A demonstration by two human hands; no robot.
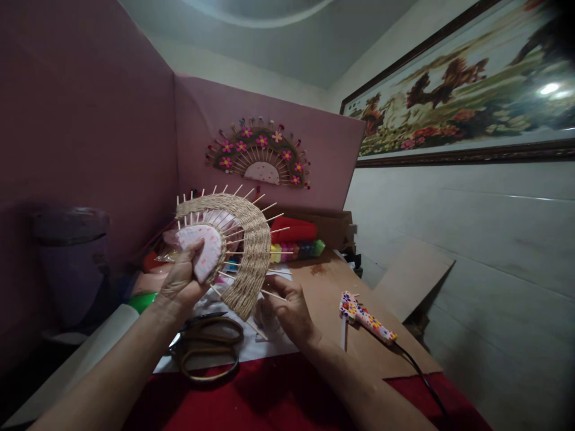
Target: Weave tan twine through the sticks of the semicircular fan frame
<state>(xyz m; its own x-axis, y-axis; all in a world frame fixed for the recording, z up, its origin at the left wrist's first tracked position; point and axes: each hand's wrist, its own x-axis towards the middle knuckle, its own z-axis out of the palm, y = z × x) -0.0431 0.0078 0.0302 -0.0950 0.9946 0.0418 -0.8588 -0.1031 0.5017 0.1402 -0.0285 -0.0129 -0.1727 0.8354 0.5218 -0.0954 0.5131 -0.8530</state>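
Note:
In my left hand [183, 280] is a woven fan [255, 242], tilted up over the table. My thumb presses on its half-round pad [203, 246] of pale cloth with small pink marks. Thin wooden sticks fan out from the pad through a wide band of twisted tan cord, and their tips stick out past the outer edge. At the band's lower right, my right hand [291, 308] has its thumb and forefinger closed around a stick's end. Large scissors [211, 347] with dark handles lie beneath the fan.
A flower-patterned glue gun [368, 317] lies on a cardboard sheet [323, 281] at right, its black cord running forward. A finished fan with pink flowers [262, 149] is fixed to the pink board. Red cloth [269, 395] covers the front. A red bundle [294, 229] sits behind.

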